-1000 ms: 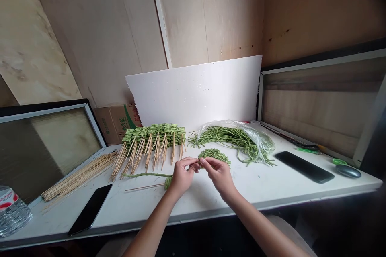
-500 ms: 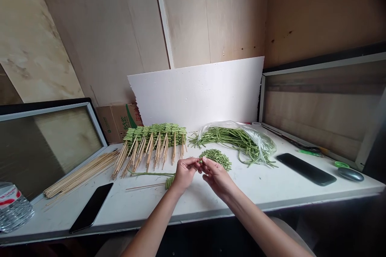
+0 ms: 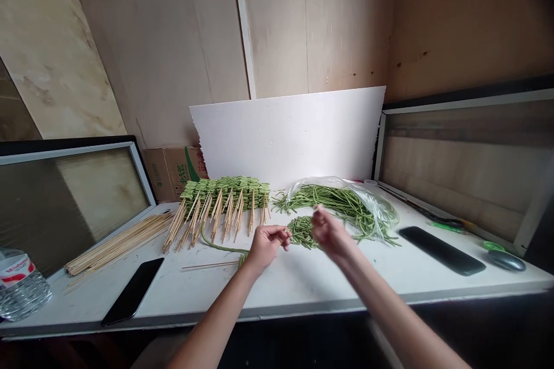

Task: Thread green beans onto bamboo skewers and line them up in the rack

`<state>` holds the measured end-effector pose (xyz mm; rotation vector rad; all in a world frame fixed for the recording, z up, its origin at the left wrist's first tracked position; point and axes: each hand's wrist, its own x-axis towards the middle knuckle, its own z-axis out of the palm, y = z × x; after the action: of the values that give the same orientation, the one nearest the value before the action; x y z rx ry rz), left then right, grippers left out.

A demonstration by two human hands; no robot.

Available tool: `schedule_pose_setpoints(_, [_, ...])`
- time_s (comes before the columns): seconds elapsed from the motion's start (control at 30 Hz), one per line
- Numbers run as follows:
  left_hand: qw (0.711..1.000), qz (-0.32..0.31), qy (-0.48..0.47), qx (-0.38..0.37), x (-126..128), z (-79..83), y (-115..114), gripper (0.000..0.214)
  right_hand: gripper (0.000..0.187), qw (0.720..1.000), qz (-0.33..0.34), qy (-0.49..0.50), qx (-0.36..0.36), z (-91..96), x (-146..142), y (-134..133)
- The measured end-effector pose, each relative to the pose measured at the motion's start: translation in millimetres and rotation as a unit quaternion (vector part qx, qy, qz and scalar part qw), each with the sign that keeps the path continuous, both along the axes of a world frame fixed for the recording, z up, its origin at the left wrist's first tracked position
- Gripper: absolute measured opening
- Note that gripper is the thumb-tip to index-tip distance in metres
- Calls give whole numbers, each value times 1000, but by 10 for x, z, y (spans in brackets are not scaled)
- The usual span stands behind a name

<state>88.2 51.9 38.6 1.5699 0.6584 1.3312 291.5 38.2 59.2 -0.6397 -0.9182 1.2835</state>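
Observation:
Near the middle of the table, my left hand (image 3: 267,244) is closed in a pinch around a long green bean (image 3: 220,246), whose length trails out to the left. My right hand (image 3: 332,235) is raised to the right, apart from the left; motion blurs its fingers. Between and behind the hands lies a pile of short bean pieces (image 3: 302,232). Partly hidden by my left wrist, a bamboo skewer (image 3: 210,266) with bean pieces threaded on its right end (image 3: 243,258) rests on the table.
Finished bean skewers (image 3: 227,196) are stacked at the back left. Loose skewers (image 3: 121,241) and a phone (image 3: 133,291) lie left, beside a water bottle (image 3: 21,285). Whole beans (image 3: 335,200) spill from a plastic bag at back right, near a dark phone (image 3: 441,249) and a mouse (image 3: 506,260).
My right hand has come away from my left hand, moving right and slightly up. My left hand stays nearly in place, and the trailing bean now curves upward at its left end.

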Motion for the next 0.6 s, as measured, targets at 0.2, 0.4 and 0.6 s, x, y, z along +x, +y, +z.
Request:
schedule_pose_setpoints(0.2, [999, 35, -3, -15, -147, 54, 39, 40, 40, 879, -152, -443, 92, 122, 771, 299])
schedule_pose_setpoints(0.4, [998, 50, -22, -10, -133, 61, 77, 39, 20, 646, -174, -721, 180, -57, 886, 552])
schedule_pose_setpoints(0.6, [998, 52, -17, -5, -182, 46, 78, 37, 15, 617, -109, -750, 211, 40, 774, 748])
